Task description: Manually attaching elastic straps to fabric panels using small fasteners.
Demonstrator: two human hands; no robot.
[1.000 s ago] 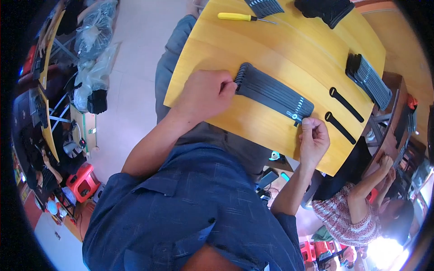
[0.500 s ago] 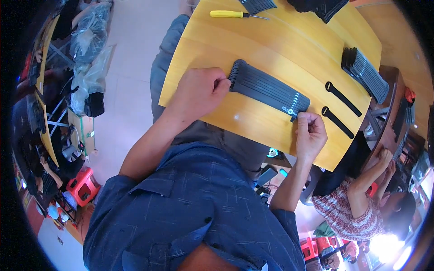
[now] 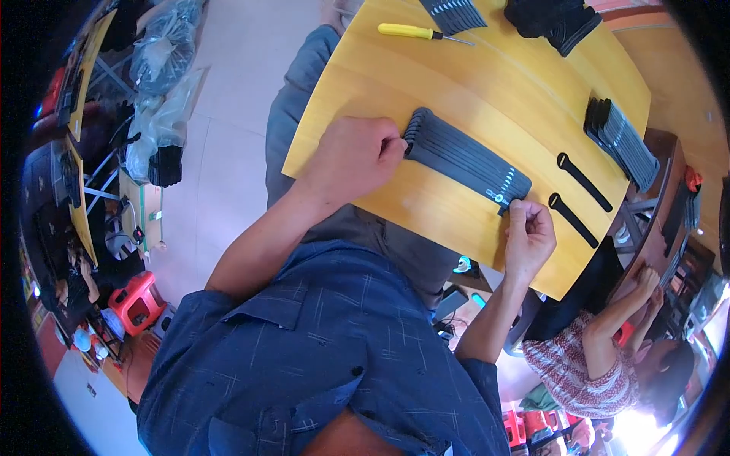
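Note:
A row of overlapping black hook-and-loop cable straps (image 3: 464, 156) lies on the wooden table in front of me, with pale printed marks near its right end. My left hand (image 3: 359, 156) is closed in a pinch at the looped left end, on a strap at the near edge. My right hand (image 3: 532, 237) pinches the right tip of that near-edge strap between thumb and finger. Right of the row lie two loose black straps, an upper strap (image 3: 584, 182) and a lower strap (image 3: 573, 220), each with a ring-shaped head.
A yellow-handled screwdriver (image 3: 407, 30) lies at the table's far side, near another strap bundle (image 3: 454, 12). A dark pile (image 3: 553, 23) sits far right, and a strap stack (image 3: 622, 144) along the right edge. At right, a person (image 3: 589, 361) works at another table.
The whole view has shifted slightly, so the table and hands appear a little farther right and lower. Both hands keep their places at the two ends of the strap row.

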